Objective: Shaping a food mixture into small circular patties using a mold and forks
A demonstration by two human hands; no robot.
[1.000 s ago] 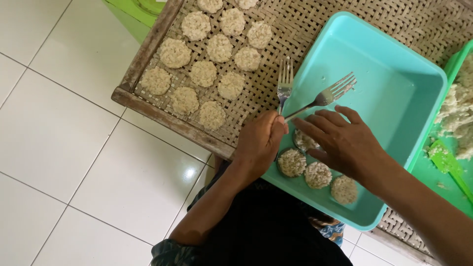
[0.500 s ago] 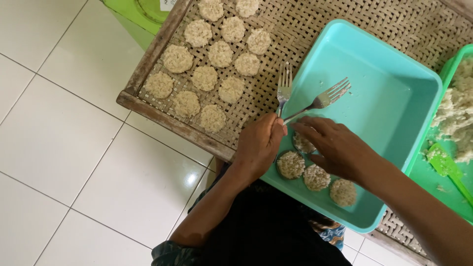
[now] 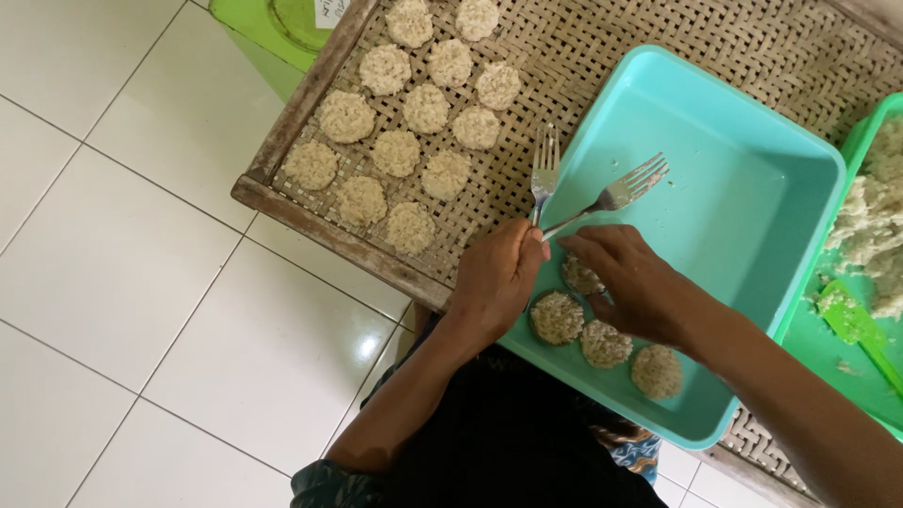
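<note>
White glossy floor tiles [image 3: 141, 282] fill the left of the view, and over them juts a woven bamboo drying tray with a worn wooden frame [image 3: 310, 212], carrying about a dozen flat, pale, grainy round patties [image 3: 395, 150] in loose rows toward its near left corner. On the tray's right part sits a turquoise rectangular plastic tub [image 3: 715, 169]. Since a second ago the view has drifted a little, while both hands have stayed at the tub's near left corner, so the shaping there looks unfinished. The left hand [image 3: 499, 277] is closed around the handles of two metal forks [image 3: 602, 193], whose tines fan out over the tub's left rim. The right hand [image 3: 640, 287] curls narrowly, fingertips pressing a patty [image 3: 578, 275] inside the tub; three more patties [image 3: 607, 343] lie along its near edge. At the far right a green plastic tray [image 3: 847, 367] holds a heap of the same pale mixture [image 3: 870, 221] and a green spatula [image 3: 856, 325].
</note>
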